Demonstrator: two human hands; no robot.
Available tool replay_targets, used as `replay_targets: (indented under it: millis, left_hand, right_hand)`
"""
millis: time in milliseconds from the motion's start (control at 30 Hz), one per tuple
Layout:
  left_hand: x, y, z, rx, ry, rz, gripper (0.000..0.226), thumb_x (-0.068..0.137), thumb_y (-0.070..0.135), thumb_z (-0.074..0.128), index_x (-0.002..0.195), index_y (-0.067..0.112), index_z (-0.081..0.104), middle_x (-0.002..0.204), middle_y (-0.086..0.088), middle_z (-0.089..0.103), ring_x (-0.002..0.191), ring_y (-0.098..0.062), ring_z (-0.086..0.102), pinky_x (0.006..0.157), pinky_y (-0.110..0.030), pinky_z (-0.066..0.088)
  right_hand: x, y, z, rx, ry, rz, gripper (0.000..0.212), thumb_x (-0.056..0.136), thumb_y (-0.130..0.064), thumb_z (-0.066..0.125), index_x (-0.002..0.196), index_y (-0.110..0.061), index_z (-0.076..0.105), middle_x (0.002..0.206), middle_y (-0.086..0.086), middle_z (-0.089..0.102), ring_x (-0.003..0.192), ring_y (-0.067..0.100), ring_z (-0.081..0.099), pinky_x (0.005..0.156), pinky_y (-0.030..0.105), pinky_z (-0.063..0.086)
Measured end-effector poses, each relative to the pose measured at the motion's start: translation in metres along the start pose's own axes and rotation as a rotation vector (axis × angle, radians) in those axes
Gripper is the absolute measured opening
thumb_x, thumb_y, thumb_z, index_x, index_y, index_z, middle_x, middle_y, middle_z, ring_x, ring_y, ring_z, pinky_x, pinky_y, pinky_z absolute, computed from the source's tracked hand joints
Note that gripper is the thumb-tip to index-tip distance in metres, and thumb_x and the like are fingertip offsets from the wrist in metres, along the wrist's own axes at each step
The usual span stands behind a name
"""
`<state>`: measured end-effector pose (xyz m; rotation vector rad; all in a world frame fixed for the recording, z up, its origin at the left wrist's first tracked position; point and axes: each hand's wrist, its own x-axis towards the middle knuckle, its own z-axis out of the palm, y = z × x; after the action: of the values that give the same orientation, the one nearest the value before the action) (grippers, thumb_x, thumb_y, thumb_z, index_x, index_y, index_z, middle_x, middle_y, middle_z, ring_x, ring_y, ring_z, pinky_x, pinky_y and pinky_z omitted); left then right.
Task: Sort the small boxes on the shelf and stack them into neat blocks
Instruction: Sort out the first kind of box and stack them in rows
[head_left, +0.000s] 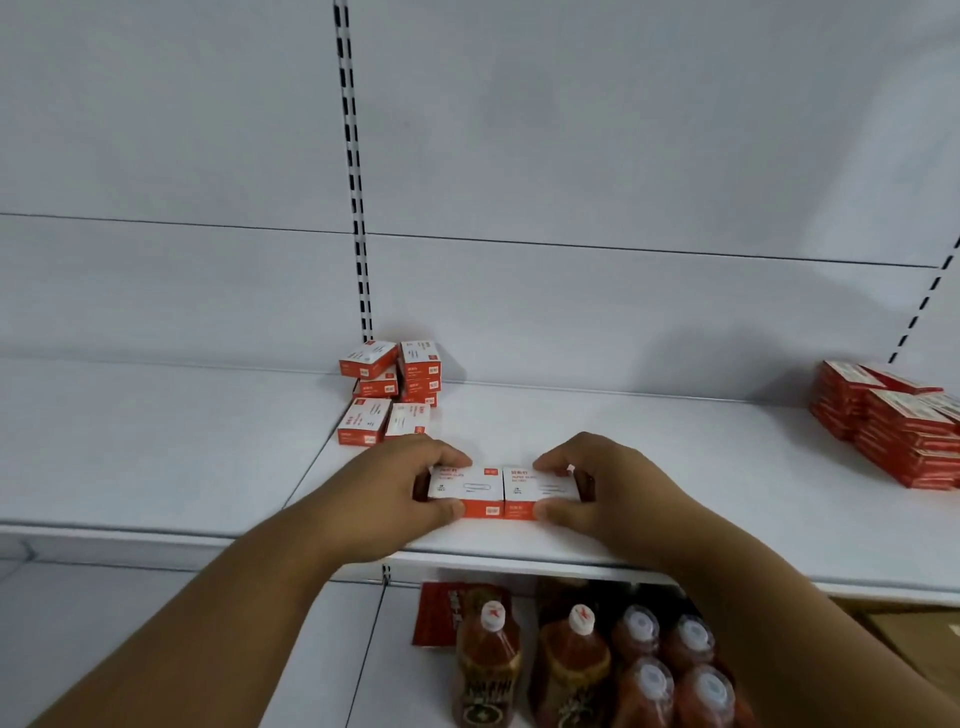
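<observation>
Two white-topped, red-sided boxes (501, 491) side by side, touching.

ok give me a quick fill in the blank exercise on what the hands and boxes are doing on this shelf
1. The left hand and the right hand each grip one small box, and the two boxes sit ____ by side.
2. The left box and the right box rest near the ____ edge of the white shelf.
3. The loose pile of small boxes lies against the shelf's ____ wall.
4. On the level below stand ____ with white caps.

Missing words: side; front; back; bottles
</observation>
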<state>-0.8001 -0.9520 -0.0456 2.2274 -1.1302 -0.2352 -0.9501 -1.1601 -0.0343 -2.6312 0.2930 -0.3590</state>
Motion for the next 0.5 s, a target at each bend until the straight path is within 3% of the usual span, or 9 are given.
replay_targets:
  millis: [100, 233, 367, 500]
  left_hand:
    - [0.001, 0.002, 0.001, 0.014, -0.003, 0.01, 0.045, 0.083, 0.041, 0.071, 0.125, 0.045, 0.054, 0.108, 0.034, 0.047, 0.098, 0.008, 0.052, 0.076, -0.008, 0.042]
    - [0.001, 0.001, -0.001, 0.011, -0.026, 0.031, 0.047, 0.082, 0.042, 0.072, 0.125, 0.044, 0.053, 0.115, 0.028, 0.049, 0.098, 0.004, 0.054, 0.079, -0.013, 0.048]
    - [0.005, 0.0, -0.009, 0.021, 0.014, 0.09, 0.058, 0.078, 0.053, 0.071, 0.129, 0.049, 0.043, 0.117, 0.028, 0.048, 0.088, 0.002, 0.056, 0.068, -0.013, 0.046]
    - [0.01, -0.01, -0.025, 0.052, 0.154, 0.128, 0.036, 0.084, 0.05, 0.066, 0.116, 0.049, 0.048, 0.105, 0.028, 0.051, 0.081, 0.005, 0.055, 0.063, -0.012, 0.041]
  right_hand:
    - [0.0, -0.001, 0.0, -0.004, -0.016, 0.006, 0.038, 0.08, -0.048, 0.073, 0.114, -0.039, 0.059, 0.105, -0.024, 0.055, 0.089, -0.009, 0.051, 0.068, 0.005, 0.036]
    - [0.003, -0.004, -0.004, -0.04, -0.037, 0.023, 0.044, 0.077, -0.049, 0.074, 0.116, -0.035, 0.062, 0.106, -0.022, 0.056, 0.088, -0.003, 0.051, 0.072, 0.008, 0.035]
    - [0.011, -0.019, -0.004, -0.042, 0.162, -0.018, 0.045, 0.075, -0.056, 0.072, 0.114, -0.035, 0.066, 0.105, -0.021, 0.06, 0.093, -0.002, 0.047, 0.076, 0.016, 0.036]
    - [0.029, -0.047, 0.005, -0.013, 0.268, -0.028, 0.026, 0.081, -0.048, 0.069, 0.105, -0.038, 0.066, 0.095, -0.023, 0.059, 0.086, -0.007, 0.051, 0.068, 0.009, 0.035]
